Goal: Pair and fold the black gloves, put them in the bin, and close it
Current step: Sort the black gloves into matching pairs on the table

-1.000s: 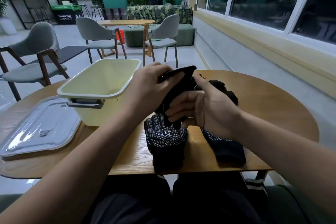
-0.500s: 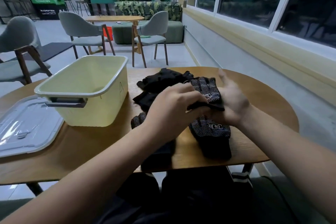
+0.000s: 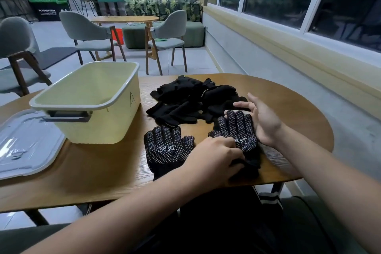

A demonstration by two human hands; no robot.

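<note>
Two black dotted gloves lie flat, palm side up, near the table's front edge: a left glove and a right glove. My left hand rests on the cuff of the right glove, fingers curled over the fabric. Along that glove's right side my right hand stands on edge with straight fingers. Behind them sits a pile of black gloves. The pale yellow bin stands empty at the left, and its clear lid lies beside it.
The round wooden table ends close to the gloves at the front and right. Grey chairs and another table stand behind. A person stands far back by the green wall. Windows run along the right.
The glove held up in both hands a second ago now lies flat on the table at the right. My left hand has slid down to its cuff; my right hand has opened beside it.
</note>
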